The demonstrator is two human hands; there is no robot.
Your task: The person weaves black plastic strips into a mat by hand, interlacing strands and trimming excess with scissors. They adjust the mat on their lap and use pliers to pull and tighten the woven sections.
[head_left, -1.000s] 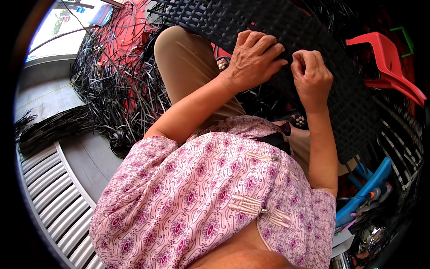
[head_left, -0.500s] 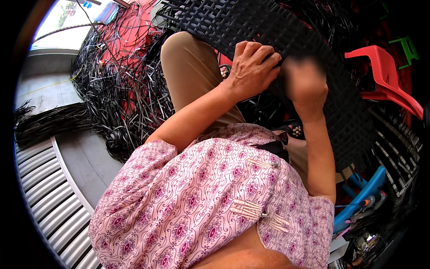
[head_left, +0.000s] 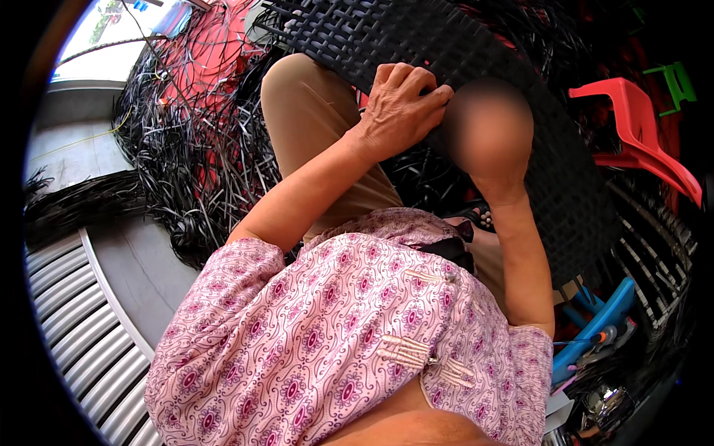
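Note:
A black woven panel (head_left: pixel 446 44) of flat plastic strips slopes across my lap, from the upper left down to the right. At its near edge, my left hand (head_left: pixel 398 111) has its fingers curled and closed on the panel, with the thumb toward my right hand. Close beside it, my right hand (head_left: pixel 494 145) is raised against the panel. A blur covers its fingers, so their grip and anything in them are hidden.
Loose black strips (head_left: pixel 216 149) lie heaped over a red surface on the left, near a strip bundle (head_left: pixel 82 204) and a silver slatted bench (head_left: pixel 89 320). To the right stand a red plastic stool (head_left: pixel 632 111), a small green stool (head_left: pixel 678 85) and a blue plastic piece (head_left: pixel 595 334).
Both hands have shifted slightly left along the panel's near edge, staying close together. The whole view has also moved a little.

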